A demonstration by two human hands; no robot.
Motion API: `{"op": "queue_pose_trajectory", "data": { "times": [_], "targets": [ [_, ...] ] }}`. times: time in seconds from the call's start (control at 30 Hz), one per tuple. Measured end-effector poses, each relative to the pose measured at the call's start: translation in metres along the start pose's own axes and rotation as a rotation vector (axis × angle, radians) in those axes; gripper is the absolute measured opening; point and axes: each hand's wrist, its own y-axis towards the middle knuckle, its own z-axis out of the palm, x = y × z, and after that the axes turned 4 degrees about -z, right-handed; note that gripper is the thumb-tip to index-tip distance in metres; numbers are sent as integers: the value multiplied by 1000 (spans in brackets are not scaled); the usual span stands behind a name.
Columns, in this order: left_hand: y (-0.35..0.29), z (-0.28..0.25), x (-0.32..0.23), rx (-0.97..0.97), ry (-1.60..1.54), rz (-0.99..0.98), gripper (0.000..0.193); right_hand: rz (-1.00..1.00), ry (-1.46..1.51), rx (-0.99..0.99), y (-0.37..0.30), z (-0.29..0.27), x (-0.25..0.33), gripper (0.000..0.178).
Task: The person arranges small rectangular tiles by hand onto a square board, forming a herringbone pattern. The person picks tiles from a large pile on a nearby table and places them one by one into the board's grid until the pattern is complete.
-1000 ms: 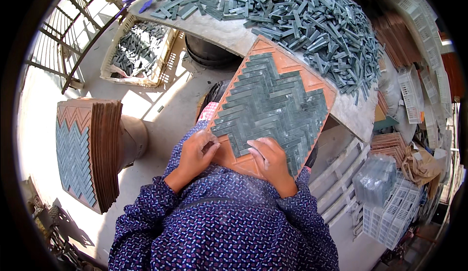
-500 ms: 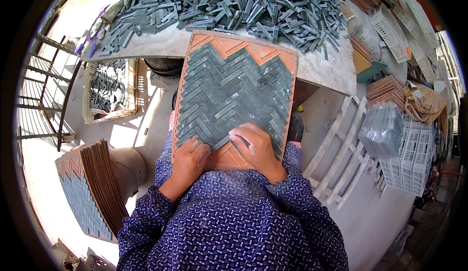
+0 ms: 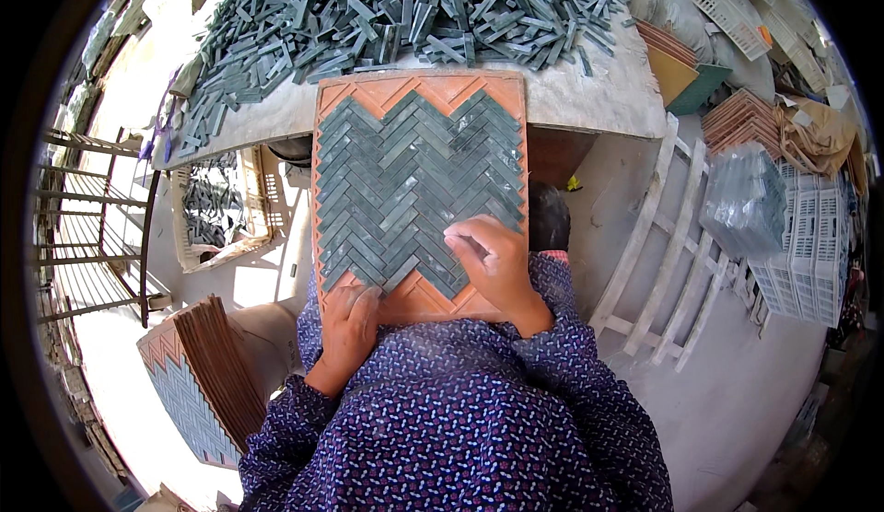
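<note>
An orange tray [image 3: 513, 98] with zigzag ridges leans from my lap against the table's front edge. Narrow dark green stone strips [image 3: 405, 171] fill most of it in a herringbone pattern; bare orange shows along its top and bottom. At its lower left corner, my left hand [image 3: 348, 323] is closed, bent fingertips touching the lowest strips. My right hand [image 3: 497, 268] is over the lower right strips, thumb and fingers curled together in a pinch. Anything small within either grip is hidden from view.
Loose green strips [image 3: 396, 15] are heaped on the table [image 3: 608, 98] ahead. A crate of dark pieces [image 3: 255, 185] stands below left, near stacked trays [image 3: 216, 365]. Rightward are a white slatted rack [image 3: 654, 245], plastic-wrapped tiles [image 3: 746, 199] and white crates [image 3: 806, 245].
My view has shifted, and the tray appears further left and more upright. My left hand sits lower at the tray's corner; my right hand remains over the lower right strips.
</note>
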Motion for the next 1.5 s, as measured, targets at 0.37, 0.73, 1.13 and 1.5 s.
{"op": "queue_pose_trajectory", "data": {
  "times": [0.37, 0.73, 1.13, 1.5],
  "targets": [
    [5, -15, 18, 451, 154, 188, 47, 86, 21, -140, -8, -29, -14, 5],
    [0, -15, 27, 527, 210, 190, 71, 383, -296, -453, 3, -110, -182, 12],
    [22, -9, 20, 444, 266, 82, 67, 306, -767, -55, 56, -80, -325, 33],
    [-4, -5, 46, 525, 303, -89, 79, 255, -1040, 117, 66, -59, -294, 42]
  ]
}}
